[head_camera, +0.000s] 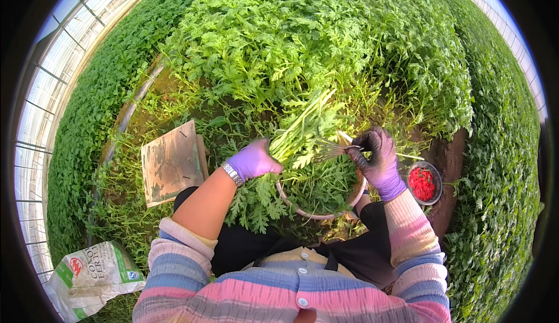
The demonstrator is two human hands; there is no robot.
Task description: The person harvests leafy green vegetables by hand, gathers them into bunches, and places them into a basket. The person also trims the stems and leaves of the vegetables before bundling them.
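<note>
My left hand, in a purple glove, is closed around a bunch of leafy greens that look like garland chrysanthemum. The cut stems point up and away, and the leafy tops hang toward my lap. In my right hand, whose purple glove is blackened at the fingers, is a small wire hand rake. Its thin, spread tines reach the right side of the bunch. Below both hands stands a round, pale-rimmed basin holding loose green leaves.
A dark bowl of small red pieces sits at right. To the left is a worn wooden board or stool. A white-and-green fertilizer sack lies lower left. Dense crop grows ahead; a dark pipe runs along its left.
</note>
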